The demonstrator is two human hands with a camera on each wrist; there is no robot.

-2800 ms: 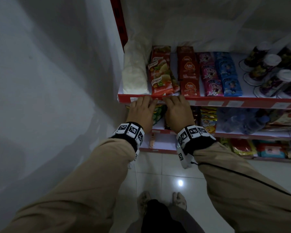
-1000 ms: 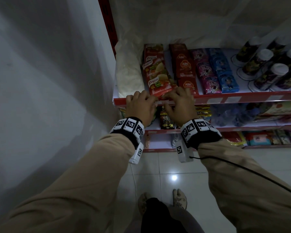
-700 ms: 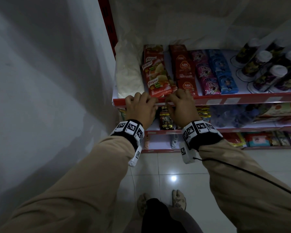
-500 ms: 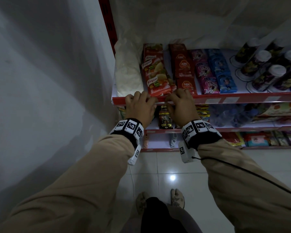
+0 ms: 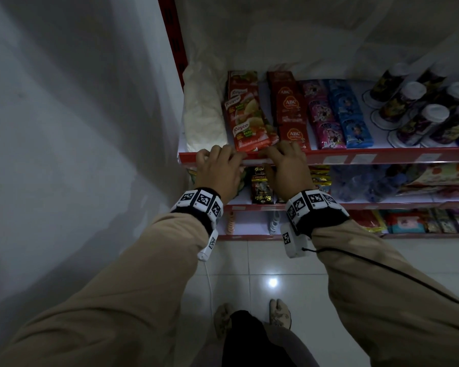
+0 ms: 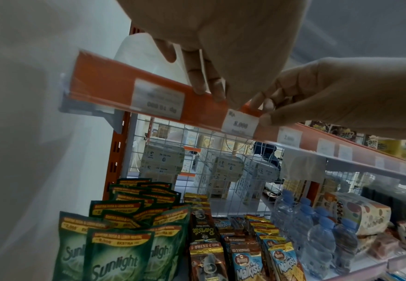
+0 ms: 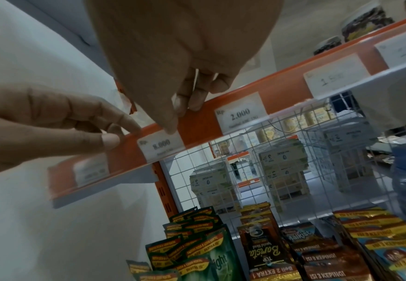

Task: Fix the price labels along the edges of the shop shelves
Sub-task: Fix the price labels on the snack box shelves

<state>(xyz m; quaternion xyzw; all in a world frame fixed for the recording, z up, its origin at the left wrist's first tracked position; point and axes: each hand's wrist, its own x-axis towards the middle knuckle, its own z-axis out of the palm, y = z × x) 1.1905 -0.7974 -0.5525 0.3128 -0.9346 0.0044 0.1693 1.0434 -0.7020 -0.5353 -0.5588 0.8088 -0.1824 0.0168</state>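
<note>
Both hands on orange shelf-edge strip (image 6: 115, 89). Small white paper "8.000" price label (image 7: 161, 145) sits btwn them: right hand (image 5: 286, 168) pinches its top edge; left hand (image 5: 219, 169) fingers, prob. relaxed, press the strip beside it.

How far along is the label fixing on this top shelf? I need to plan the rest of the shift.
Early. In hand: the small white 8.000 price label in the orange shelf-edge strip, with the right hand and left hand both at it. The white 10.000 label at the wall end looks seated. Left: the white labels further right, if they need fixing, and the lower shelf edges.
</note>
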